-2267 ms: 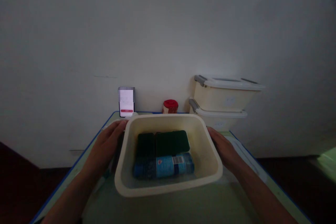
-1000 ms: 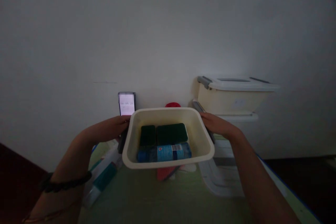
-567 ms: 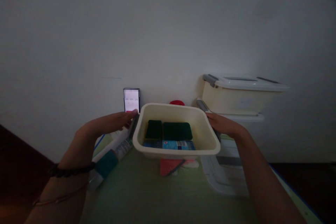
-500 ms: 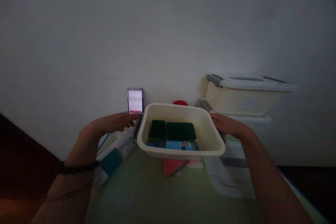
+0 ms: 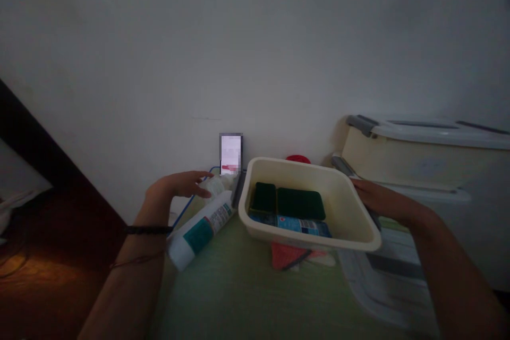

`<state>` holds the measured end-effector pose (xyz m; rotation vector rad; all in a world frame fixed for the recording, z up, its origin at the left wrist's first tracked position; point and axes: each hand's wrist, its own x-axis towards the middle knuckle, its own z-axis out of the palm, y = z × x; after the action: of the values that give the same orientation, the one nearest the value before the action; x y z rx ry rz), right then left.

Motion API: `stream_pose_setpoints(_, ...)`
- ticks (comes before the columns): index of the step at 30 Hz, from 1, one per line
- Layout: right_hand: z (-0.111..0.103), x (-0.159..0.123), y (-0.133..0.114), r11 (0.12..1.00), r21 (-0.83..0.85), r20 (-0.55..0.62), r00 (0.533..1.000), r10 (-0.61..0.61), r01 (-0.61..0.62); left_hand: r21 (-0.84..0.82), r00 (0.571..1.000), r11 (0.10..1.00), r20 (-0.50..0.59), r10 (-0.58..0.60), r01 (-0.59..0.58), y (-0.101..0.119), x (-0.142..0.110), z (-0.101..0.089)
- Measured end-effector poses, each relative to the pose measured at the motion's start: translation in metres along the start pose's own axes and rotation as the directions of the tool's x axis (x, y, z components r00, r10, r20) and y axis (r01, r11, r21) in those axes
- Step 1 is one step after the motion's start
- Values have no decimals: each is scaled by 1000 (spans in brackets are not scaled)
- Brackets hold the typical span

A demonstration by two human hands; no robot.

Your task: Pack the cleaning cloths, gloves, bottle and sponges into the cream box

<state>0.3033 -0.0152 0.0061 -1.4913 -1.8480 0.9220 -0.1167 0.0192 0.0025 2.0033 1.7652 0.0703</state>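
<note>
A cream plastic storage box (image 5: pixel 311 236) stands without its lid in front of me, with dark green scouring sponges (image 5: pixel 300 203) and a blue printed packet (image 5: pixel 303 224) inside. My right hand (image 5: pixel 374 199) grips its right side by the grey latch; the fingertips are hidden behind the box. My left hand (image 5: pixel 189 184) is off the box, fingers stretched and apart, over a translucent whitish item (image 5: pixel 215 187) whose kind I cannot make out. Just below that hand lies a white bottle with a teal label (image 5: pixel 201 234), tilted across the table beside the box's left latch.
A phone (image 5: pixel 231 154) leans against the wall. Another lidded cream box (image 5: pixel 414 162) is stacked at the right. A clear lid (image 5: pixel 370 287) lies on the green table (image 5: pixel 255 297). A red cloth (image 5: pixel 287 256) pokes out beneath the box; a red round item (image 5: pixel 298 159) is behind it.
My left hand has come away from the box's left latch and opened over the bottle and whitish item. The view has turned left, so everything sits further right; my right hand stays at the box.
</note>
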Motion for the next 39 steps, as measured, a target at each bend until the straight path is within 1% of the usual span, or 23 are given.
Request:
stream_pose_setpoints(3,0,0,-1,999,22,-39,999,23,-23,-22,999,999,25,30,-30,-4,5,3)
stream_pose_setpoints(6,0,0,-1,999,22,-59,998,39,-37,-35,997,997,27,74,-73,-2,9,6)
stream_pose_setpoints(11,1,0,-3,996,39,-56,995,81,-79,-38,995,995,6,98,-97,8,11,10)
stream_pose_setpoints(14,0,-1,-5,997,38,-56,996,74,-72,-15,995,995,-13,98,-98,15,7,8)
stream_pose_setpoints(17,-2,-4,-7,998,-2,-71,995,66,-66,2,992,993,-34,120,-120,21,3,4)
stream_pose_setpoints(22,-7,-14,-10,978,-63,-115,975,191,-199,-6,986,987,-31,163,-164,25,2,3)
stream_pose_setpoints(26,-8,-18,-13,969,-98,-125,969,214,-226,-10,979,979,-24,202,-202,29,3,4)
stream_pose_setpoints(28,-10,-21,-15,961,-138,-118,967,224,-240,-16,973,973,-40,229,-230,33,3,3)
stream_pose_setpoints(29,-12,-23,-17,955,-166,-116,966,230,-247,-28,967,968,-66,247,-249,36,2,3)
stream_pose_setpoints(32,-18,-34,-19,921,-273,-97,961,260,-277,-87,934,944,-202,295,-317,51,1,2)
stream_pose_setpoints(34,-22,-42,-18,885,-362,-55,954,294,-294,-121,906,919,-259,335,-375,63,-1,4)
stream_pose_setpoints(36,-24,-50,-11,837,-469,9,946,325,-283,-152,885,890,-266,382,-430,76,-2,7)
stream_pose_setpoints(37,-24,-53,-7,809,-525,46,940,338,-266,-168,882,881,-256,395,-443,81,-2,9)
stream_pose_setpoints(39,-21,-59,5,749,-627,120,924,364,-213,-190,893,882,-232,386,-431,91,-3,14)
